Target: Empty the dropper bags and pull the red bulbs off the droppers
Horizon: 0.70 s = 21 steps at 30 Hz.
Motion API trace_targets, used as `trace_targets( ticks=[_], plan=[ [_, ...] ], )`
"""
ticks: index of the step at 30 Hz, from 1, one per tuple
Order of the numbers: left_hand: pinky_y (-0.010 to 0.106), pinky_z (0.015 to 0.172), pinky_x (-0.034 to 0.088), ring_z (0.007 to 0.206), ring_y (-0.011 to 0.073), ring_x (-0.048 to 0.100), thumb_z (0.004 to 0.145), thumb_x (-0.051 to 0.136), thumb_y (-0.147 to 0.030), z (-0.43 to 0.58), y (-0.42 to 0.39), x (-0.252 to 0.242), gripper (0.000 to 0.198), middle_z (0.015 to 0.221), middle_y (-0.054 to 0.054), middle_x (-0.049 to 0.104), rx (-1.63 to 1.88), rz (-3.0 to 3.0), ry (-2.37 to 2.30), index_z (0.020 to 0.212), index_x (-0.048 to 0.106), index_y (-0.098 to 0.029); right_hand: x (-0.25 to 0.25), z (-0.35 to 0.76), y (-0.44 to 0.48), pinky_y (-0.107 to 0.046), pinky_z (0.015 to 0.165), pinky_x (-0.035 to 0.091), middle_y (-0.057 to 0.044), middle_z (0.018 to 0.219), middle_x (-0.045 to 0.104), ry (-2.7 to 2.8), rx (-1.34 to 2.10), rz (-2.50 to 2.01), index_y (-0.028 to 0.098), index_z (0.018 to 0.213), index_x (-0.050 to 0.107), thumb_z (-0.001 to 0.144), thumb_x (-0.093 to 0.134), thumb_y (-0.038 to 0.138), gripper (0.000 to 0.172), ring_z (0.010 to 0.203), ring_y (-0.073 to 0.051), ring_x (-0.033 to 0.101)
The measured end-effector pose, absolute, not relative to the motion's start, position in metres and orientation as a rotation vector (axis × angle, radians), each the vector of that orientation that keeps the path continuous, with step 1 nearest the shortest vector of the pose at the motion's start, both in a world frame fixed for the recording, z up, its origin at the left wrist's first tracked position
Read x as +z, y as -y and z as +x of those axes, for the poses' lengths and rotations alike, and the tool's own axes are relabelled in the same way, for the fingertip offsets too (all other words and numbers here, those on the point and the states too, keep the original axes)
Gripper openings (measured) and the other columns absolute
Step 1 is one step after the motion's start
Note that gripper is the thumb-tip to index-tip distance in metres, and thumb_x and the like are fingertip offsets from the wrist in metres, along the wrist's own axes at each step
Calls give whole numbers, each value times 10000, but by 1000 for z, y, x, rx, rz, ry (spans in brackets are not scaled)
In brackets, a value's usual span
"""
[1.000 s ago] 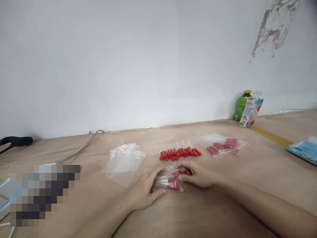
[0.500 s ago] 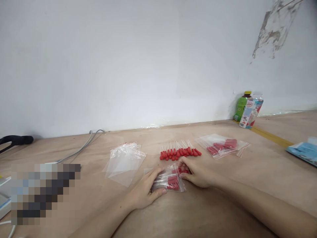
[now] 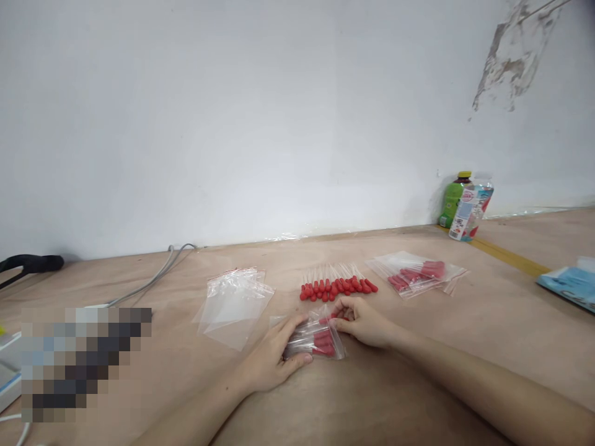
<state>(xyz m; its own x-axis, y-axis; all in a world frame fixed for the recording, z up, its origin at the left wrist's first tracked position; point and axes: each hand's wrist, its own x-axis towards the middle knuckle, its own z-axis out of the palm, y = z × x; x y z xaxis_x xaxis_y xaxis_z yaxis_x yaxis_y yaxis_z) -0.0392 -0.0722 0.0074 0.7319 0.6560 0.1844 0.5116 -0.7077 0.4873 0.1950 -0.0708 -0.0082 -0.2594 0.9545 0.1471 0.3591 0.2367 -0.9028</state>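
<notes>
A small clear zip bag with red-bulbed droppers inside lies on the wooden table. My left hand grips the bag's left end, thumb below and fingers over the top. My right hand pinches the bag's right end, where the red zip strip is, with fingers curled. Just beyond the hands lies a row of loose droppers with red bulbs towards me.
A stack of empty zip bags lies to the left. Filled bags lie to the right. Two drink bottles stand by the wall. A grey cable runs at left, a blue packet at far right.
My right hand has shifted slightly left and away along the bag's right end, fingers curling tighter. The left hand and the bag have stayed in place.
</notes>
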Motion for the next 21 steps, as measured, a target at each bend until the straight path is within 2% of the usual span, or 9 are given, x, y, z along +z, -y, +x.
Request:
trace_targets(
  ticks=[5,10,13,16,18,21],
  plan=[
    [381,948,375,1150,237,426,817,501,-405,-40,71,7,562,1307,81,416,472,2530,-930,1311,289,-239,8,207,69,-224,463,369,52,566,516,1578,1274,-1257,175,762,506,644,662,406,303,490,-90,485],
    [380,959,367,1155,233,421,820,499,-397,-41,71,6,567,1306,81,416,480,2526,-903,1315,273,-241,44,248,62,-216,482,392,28,599,572,1527,1353,-1286,163,751,520,592,702,393,334,499,-80,514],
    [386,969,357,1164,234,414,821,497,-397,-41,72,6,569,1315,76,407,471,2507,-905,1319,266,-246,72,273,63,-207,463,373,10,602,589,1554,1192,-1296,159,762,533,621,684,392,312,490,-75,495],
    [389,966,357,1161,239,416,820,495,-399,-41,72,6,566,1317,74,407,465,2489,-919,1317,269,-250,88,283,60,-219,499,403,-37,722,638,1549,903,-1262,160,803,532,677,640,396,288,553,-93,529],
    [384,962,361,1156,239,420,819,498,-397,-41,72,6,562,1313,72,412,474,2483,-915,1314,275,-252,86,278,53,-244,566,434,-63,812,651,1557,622,-1219,164,831,534,720,601,381,253,651,-126,570],
    [375,958,365,1149,234,426,818,500,-393,-40,71,6,554,1300,68,426,493,2485,-901,1308,283,-254,66,256,40,-282,652,443,-61,835,647,1664,171,-1204,171,867,553,785,525,304,159,720,-156,586]
  ],
)
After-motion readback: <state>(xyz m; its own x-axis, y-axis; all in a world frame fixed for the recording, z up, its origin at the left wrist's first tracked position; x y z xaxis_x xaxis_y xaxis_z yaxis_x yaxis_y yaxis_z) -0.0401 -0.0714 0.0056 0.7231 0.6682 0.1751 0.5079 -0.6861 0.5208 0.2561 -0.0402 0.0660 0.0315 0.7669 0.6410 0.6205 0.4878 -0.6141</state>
